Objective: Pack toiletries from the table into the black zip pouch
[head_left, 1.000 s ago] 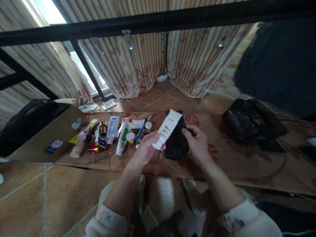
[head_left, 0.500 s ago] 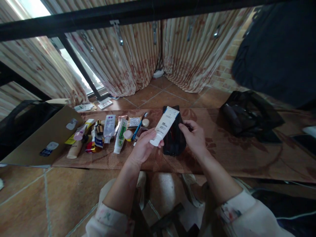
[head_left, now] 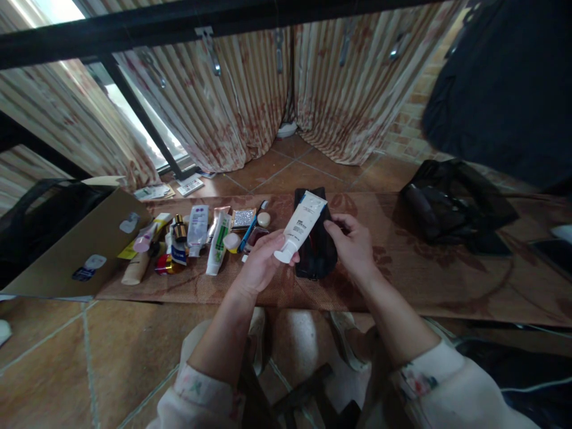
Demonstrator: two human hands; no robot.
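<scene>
Gripped near its cap, a white squeeze tube (head_left: 303,223) with dark lettering is in my left hand (head_left: 263,260). It is tilted, cap end toward me, above a black pouch (head_left: 316,262) lying on the cloth-covered bench. My right hand (head_left: 353,245) pinches the right edge of that pouch between thumb and fingers. The tube hides much of the pouch's middle. Left of my left hand lie a blue toothbrush (head_left: 252,226), a small white-lidded jar (head_left: 231,241), a green-and-white tube (head_left: 218,244) and a glittery square compact (head_left: 243,219).
Farther left are a clear lilac-marked tube (head_left: 197,229), a beige bottle (head_left: 135,268) and a gold-capped bottle (head_left: 179,228). A cardboard box (head_left: 89,244) stands at the bench's left end. On the right sits a black mesh bag (head_left: 440,205). Striped curtains (head_left: 250,107) hang behind.
The view has shifted very slightly. My left hand still holds the tube over the pouch, and my right hand keeps its pinch on the pouch's edge.
</scene>
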